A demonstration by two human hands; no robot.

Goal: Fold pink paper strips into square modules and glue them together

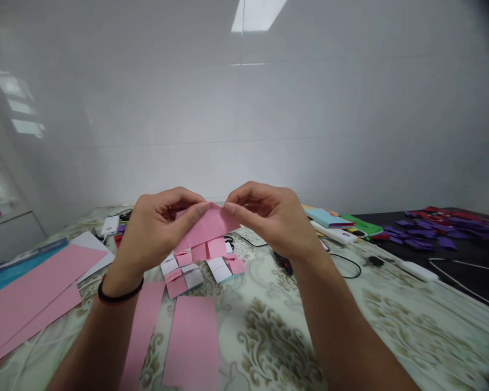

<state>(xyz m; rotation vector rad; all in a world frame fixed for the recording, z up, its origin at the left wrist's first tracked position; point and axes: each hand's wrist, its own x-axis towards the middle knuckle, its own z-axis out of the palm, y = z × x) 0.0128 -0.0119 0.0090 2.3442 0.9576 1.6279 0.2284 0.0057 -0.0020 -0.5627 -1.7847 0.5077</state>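
Note:
A pink sheet of paper (206, 227) is held up above the table between my two hands, with fold lines across it. My left hand (165, 220), a dark band on its wrist, pinches the sheet's upper left part between thumb and fingers. At the upper right, my right hand (267, 214) pinches the same sheet, thumb in front. Below and behind it lie small folded pink and white paper pieces (183, 277). Nearer to me, a pink paper strip (192, 339) rests flat, and another pink strip (142, 326) lies partly hidden by my left forearm.
Large pink sheets (36, 293) lie at the left over a blue packet (28, 266). At the right are a light blue booklet (329, 218), a white power bank (334, 232) and cables. Many purple folded pieces (427, 231) lie on a black surface at the far right.

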